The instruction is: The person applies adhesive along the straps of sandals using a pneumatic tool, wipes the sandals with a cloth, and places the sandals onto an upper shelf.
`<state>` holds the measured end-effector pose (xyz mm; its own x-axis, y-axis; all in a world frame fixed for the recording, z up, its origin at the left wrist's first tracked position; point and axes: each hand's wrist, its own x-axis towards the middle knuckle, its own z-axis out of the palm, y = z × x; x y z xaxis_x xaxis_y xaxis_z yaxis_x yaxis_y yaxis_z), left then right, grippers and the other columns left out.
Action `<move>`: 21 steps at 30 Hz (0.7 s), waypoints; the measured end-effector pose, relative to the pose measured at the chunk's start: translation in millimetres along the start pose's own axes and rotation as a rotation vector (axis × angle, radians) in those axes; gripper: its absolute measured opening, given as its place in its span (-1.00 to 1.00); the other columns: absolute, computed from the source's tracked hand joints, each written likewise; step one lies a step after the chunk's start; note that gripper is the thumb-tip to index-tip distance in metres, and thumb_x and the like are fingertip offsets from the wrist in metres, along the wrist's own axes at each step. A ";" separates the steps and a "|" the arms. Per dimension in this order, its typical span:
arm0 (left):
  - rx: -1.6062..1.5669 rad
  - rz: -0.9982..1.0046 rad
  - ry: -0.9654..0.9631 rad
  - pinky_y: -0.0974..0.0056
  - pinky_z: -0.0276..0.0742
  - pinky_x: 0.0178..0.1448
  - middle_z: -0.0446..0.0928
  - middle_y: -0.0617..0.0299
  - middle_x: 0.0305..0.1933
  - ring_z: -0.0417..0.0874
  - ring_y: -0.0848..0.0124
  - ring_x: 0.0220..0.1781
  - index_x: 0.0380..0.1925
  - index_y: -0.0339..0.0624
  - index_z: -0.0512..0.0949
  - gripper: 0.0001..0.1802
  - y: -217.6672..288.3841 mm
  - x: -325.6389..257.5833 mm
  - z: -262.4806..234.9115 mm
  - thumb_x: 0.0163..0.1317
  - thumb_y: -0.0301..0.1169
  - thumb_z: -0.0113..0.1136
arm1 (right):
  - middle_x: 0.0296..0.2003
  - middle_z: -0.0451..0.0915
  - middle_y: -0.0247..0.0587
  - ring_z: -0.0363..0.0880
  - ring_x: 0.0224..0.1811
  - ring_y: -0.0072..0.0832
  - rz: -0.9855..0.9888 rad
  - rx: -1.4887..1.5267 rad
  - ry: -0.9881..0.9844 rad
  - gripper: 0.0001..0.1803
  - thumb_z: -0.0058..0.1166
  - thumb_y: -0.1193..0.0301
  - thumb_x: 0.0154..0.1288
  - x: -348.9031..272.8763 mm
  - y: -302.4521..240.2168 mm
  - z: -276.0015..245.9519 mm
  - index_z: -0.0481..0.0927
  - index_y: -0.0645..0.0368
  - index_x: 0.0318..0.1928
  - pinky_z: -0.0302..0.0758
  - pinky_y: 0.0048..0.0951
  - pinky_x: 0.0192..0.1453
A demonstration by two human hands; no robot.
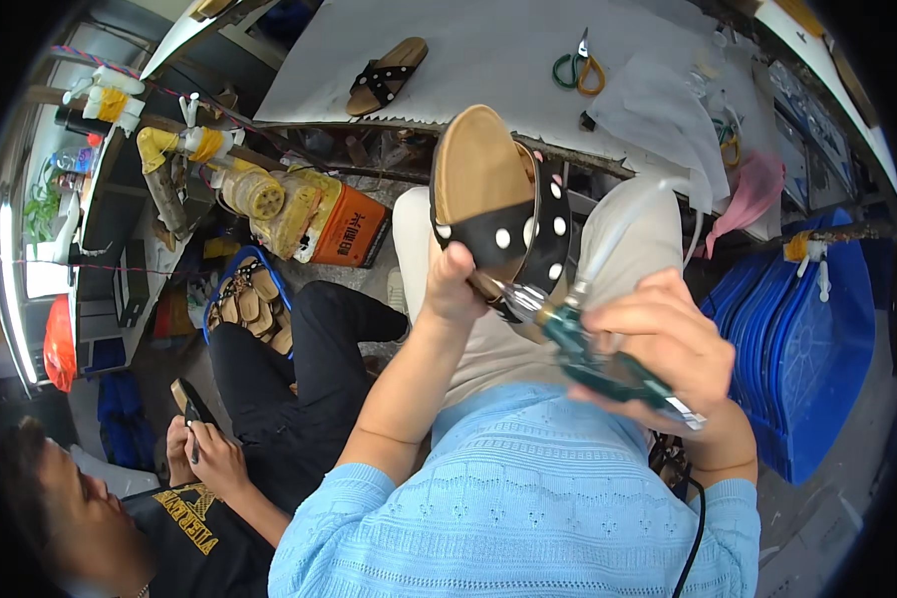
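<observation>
My left hand grips a slide sandal by its strap end, thumb on the side. The sandal has a tan footbed and crossed black straps with white dots, and is held upright above my lap. In my right hand, fingers wrapped round it, is a dark green hand tool with a pointed, shiny tip. That tip is close against the sandal's strap; whether it touches, I cannot tell. A pale tube runs up from the tool. Some blur covers the tool and the right hand.
Ahead, a grey-topped table bears another dotted sandal and scissors. A co-worker sits at left holding a sandal, beside a blue basket of sandals. Blue plastic bins stand at right; an orange-labelled container stands front left.
</observation>
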<state>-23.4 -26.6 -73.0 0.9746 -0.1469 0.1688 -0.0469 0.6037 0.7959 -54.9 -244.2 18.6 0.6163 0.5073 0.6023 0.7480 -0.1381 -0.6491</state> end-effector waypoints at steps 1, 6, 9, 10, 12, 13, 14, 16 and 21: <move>0.029 0.009 -0.071 -0.14 0.48 0.46 0.17 -0.18 0.55 0.38 -0.07 0.49 0.56 -0.28 -0.01 0.42 4.3 5.0 -2.6 -0.06 0.45 0.39 | -0.25 0.72 0.00 0.71 -0.26 -0.31 0.053 0.090 -0.011 -0.62 0.64 0.45 -0.12 -3.8 1.1 -8.3 0.63 0.29 -0.38 0.50 -0.30 -0.16; 0.102 -0.002 -0.165 -0.10 0.45 0.48 0.11 -0.25 0.57 0.34 -0.07 0.52 0.56 -0.33 -0.03 0.56 14.7 8.0 -16.0 -0.29 0.26 0.66 | -0.27 0.71 -0.03 0.68 -0.30 -0.26 0.206 0.309 0.027 -0.68 0.60 0.52 -0.12 -10.8 2.0 -27.9 0.65 0.32 -0.40 0.52 -0.32 -0.21; 0.226 0.025 -0.174 0.15 0.28 0.53 0.32 -0.11 0.47 0.41 0.18 0.47 0.53 -0.50 0.04 0.65 16.9 9.6 -11.3 -0.51 0.10 0.81 | -0.30 0.71 -0.04 0.63 -0.36 -0.33 0.267 0.373 0.071 -0.70 0.57 0.52 -0.10 -6.0 2.3 -30.3 0.64 0.34 -0.43 0.52 -0.36 -0.23; 0.272 0.032 -0.196 0.15 0.26 0.54 0.31 -0.11 0.47 0.40 0.17 0.49 0.53 -0.49 0.03 0.66 17.5 10.6 -10.4 -0.52 0.11 0.81 | -0.30 0.71 -0.04 0.63 -0.36 -0.33 0.270 0.370 0.071 -0.70 0.57 0.52 -0.10 -4.1 1.8 -29.9 0.64 0.34 -0.43 0.52 -0.36 -0.23; 0.323 0.041 -0.205 0.14 0.25 0.54 0.30 -0.12 0.48 0.38 0.16 0.49 0.53 -0.48 0.04 0.68 18.3 10.7 -9.0 -0.54 0.14 0.80 | -0.32 0.71 -0.05 0.62 -0.37 -0.36 0.262 0.295 0.029 -0.71 0.57 0.52 -0.09 0.8 2.5 -29.2 0.64 0.34 -0.43 0.50 -0.40 -0.24; 0.328 0.042 -0.198 0.15 0.25 0.54 0.29 -0.13 0.49 0.39 0.15 0.49 0.53 -0.48 0.05 0.69 18.5 11.3 -8.3 -0.56 0.17 0.80 | -0.34 0.71 -0.07 0.62 -0.37 -0.38 0.265 0.275 0.014 -0.72 0.57 0.52 -0.09 4.2 1.3 -29.8 0.66 0.33 -0.43 0.49 -0.42 -0.26; 0.328 0.041 -0.193 0.15 0.25 0.54 0.29 -0.13 0.49 0.39 0.15 0.49 0.53 -0.48 0.05 0.69 18.5 11.4 -9.3 -0.56 0.17 0.80 | -0.34 0.71 -0.07 0.62 -0.37 -0.38 0.266 0.278 0.011 -0.72 0.57 0.52 -0.09 4.9 1.4 -30.2 0.66 0.33 -0.43 0.49 -0.42 -0.26; 0.400 0.077 -0.214 0.12 0.25 0.53 0.27 -0.14 0.51 0.38 0.13 0.49 0.53 -0.47 0.06 0.70 20.1 15.9 -12.1 -0.59 0.22 0.78 | -0.34 0.71 -0.09 0.62 -0.36 -0.39 0.307 0.258 0.003 -0.74 0.57 0.52 -0.09 7.4 1.3 -32.0 0.68 0.32 -0.44 0.48 -0.42 -0.27; 0.556 0.198 -0.263 0.07 0.21 0.55 0.22 -0.18 0.55 0.34 0.08 0.52 0.51 -0.48 0.11 0.66 23.1 23.0 -21.4 -0.55 0.27 0.73 | -0.39 0.70 -0.13 0.63 -0.43 -0.43 0.383 0.192 -0.048 -0.79 0.52 0.50 0.01 24.2 -9.2 -43.5 0.71 0.34 -0.43 0.48 -0.46 -0.34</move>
<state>2.7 0.7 -63.1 0.8528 -0.3044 0.4243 -0.3957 0.1535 0.9054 -36.1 -267.6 59.3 0.8252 0.4898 0.2812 0.4051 -0.1662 -0.8991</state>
